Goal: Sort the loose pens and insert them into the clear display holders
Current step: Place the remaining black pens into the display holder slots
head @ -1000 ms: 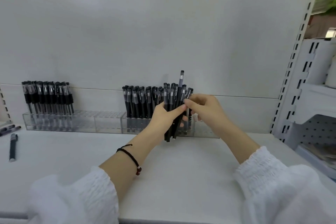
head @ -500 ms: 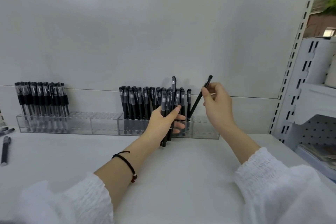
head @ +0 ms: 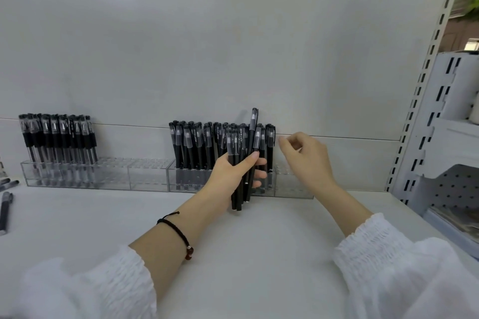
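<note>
My left hand [head: 234,176] grips a bundle of black pens [head: 239,163] upright in front of the middle clear holder [head: 293,186]; one pen sticks up higher than the rest. Several black capped pens [head: 197,142] stand in that holder. My right hand [head: 307,160] hovers just right of the last standing pen [head: 270,147], fingers loosely curled and holding nothing. A second clear holder [head: 145,176] to the left carries several pens with clear barrels [head: 58,137] at its left end.
A few loose pens [head: 5,210] lie on the white shelf [head: 246,254] at the far left edge. A white back panel rises behind the holders. A slotted shelf upright [head: 425,90] and a grey rack stand on the right.
My right hand drew one pen out of the bundle, carried it to the right, and now the pen stands in the holder and the hand is off it. The left hand kept the bundle.
</note>
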